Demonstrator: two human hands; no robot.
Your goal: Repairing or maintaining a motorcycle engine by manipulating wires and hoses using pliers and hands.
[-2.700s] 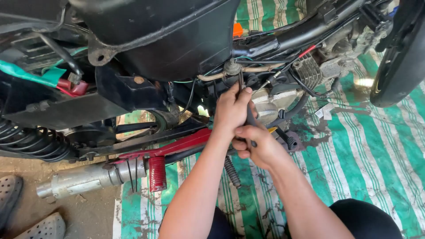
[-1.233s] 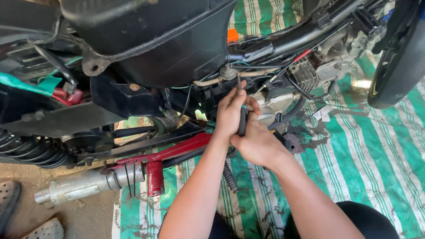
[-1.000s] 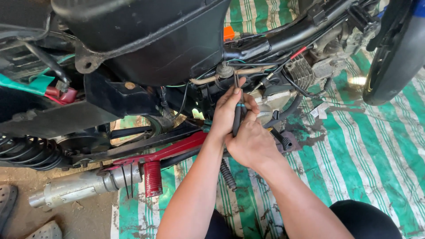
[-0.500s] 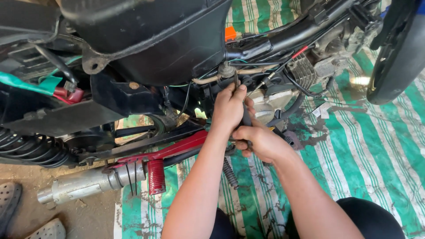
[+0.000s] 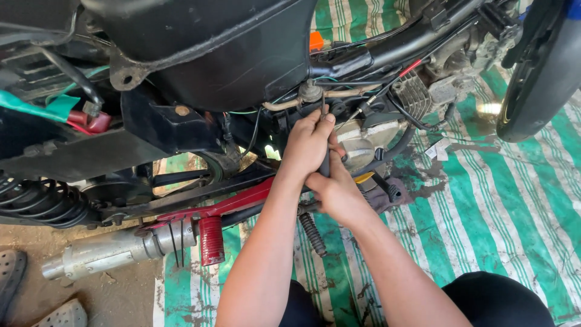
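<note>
A motorcycle lies on its side with its black body panel (image 5: 212,48) and silver engine cover (image 5: 357,142) facing me. My left hand (image 5: 308,145) is wrapped around the upper part of a black-handled screwdriver (image 5: 325,163). Its thin shaft points up at a grey fitting with hoses (image 5: 310,92). Just below, my right hand (image 5: 339,194) grips the lower end of the handle and touches the left hand. The tool's tip is hidden among the hoses and cables.
A green and white striped tarp (image 5: 484,200) lies under the bike. The black tyre (image 5: 538,79) is at upper right. A silver exhaust pipe (image 5: 109,257), a red frame piece (image 5: 212,239) and a black coil spring (image 5: 42,203) lie at left. Sandals (image 5: 60,315) rest on the dirt.
Both hands stay on the screwdriver at the same fitting. The right hand has shifted slightly on the handle, and the view has moved a little.
</note>
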